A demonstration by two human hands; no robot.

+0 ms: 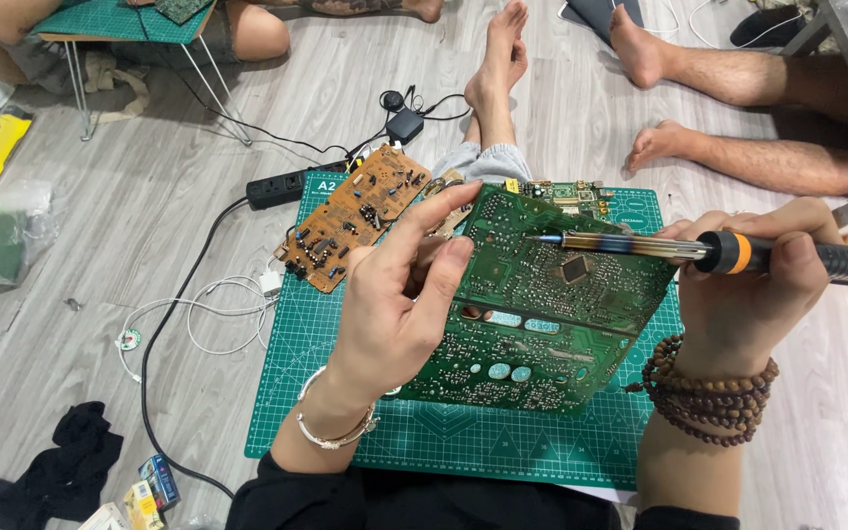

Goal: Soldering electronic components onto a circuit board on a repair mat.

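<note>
Head view: 2 hands over a green gridded cutting mat on the floor.
Left hand: half curled, fingers pinching the edge of a green circuit board.
Right hand: closed round a soldering iron, black and orange grip, metal tip touching the board.
Board: tilted above the mat, glossy, dotted with solder points, 1 dark square chip.
Nearby: brown circuit board flat on the mat.

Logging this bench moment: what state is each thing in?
Green circuit board: tilted up off the mat, gripped by left hand.
Soldering iron: in right hand, tip on the board.
Brown circuit board: lying flat.
Cutting mat: flat on floor.
Power strip: cable plugged in.
</note>
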